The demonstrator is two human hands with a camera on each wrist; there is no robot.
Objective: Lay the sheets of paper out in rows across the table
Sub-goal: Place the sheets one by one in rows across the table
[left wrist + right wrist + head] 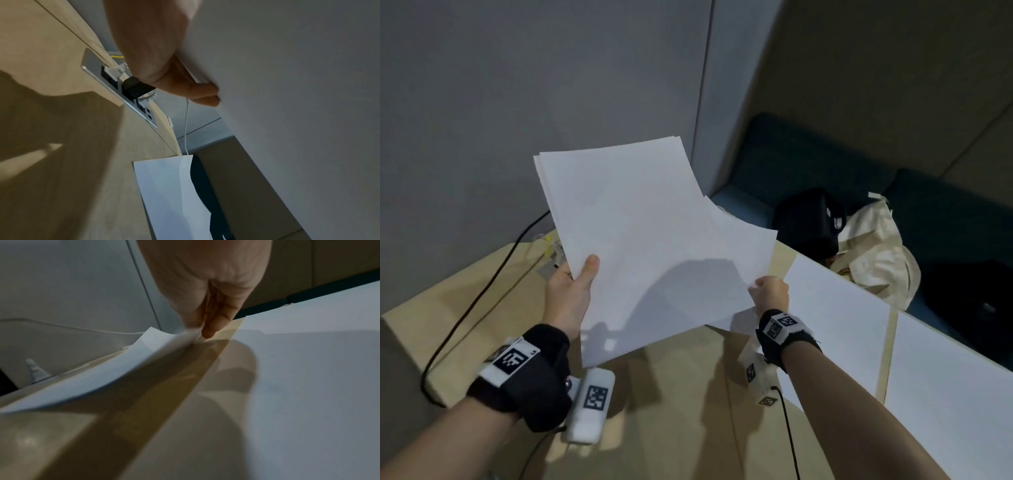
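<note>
- Head view: a stack of paper (630,233) is held up above the desk (674,404) by the left hand (568,291), whose grip is clamped on the stack's lower left edge — thumb on top, fingers beneath.
- A single sheet (748,253), fanned out from under the stack, is pinched at its near corner by the right hand (770,291); in the right wrist view the sheet (107,379) is seen caught between thumb and fingertips (213,327).
- Just right of the right-hand grip, two laid sheets (839,318) lie flat on the desk — side by side, a narrow strip of desk showing between them.
- Beyond the left-hand grip, a socket panel (115,84) is set into the desk.
</note>
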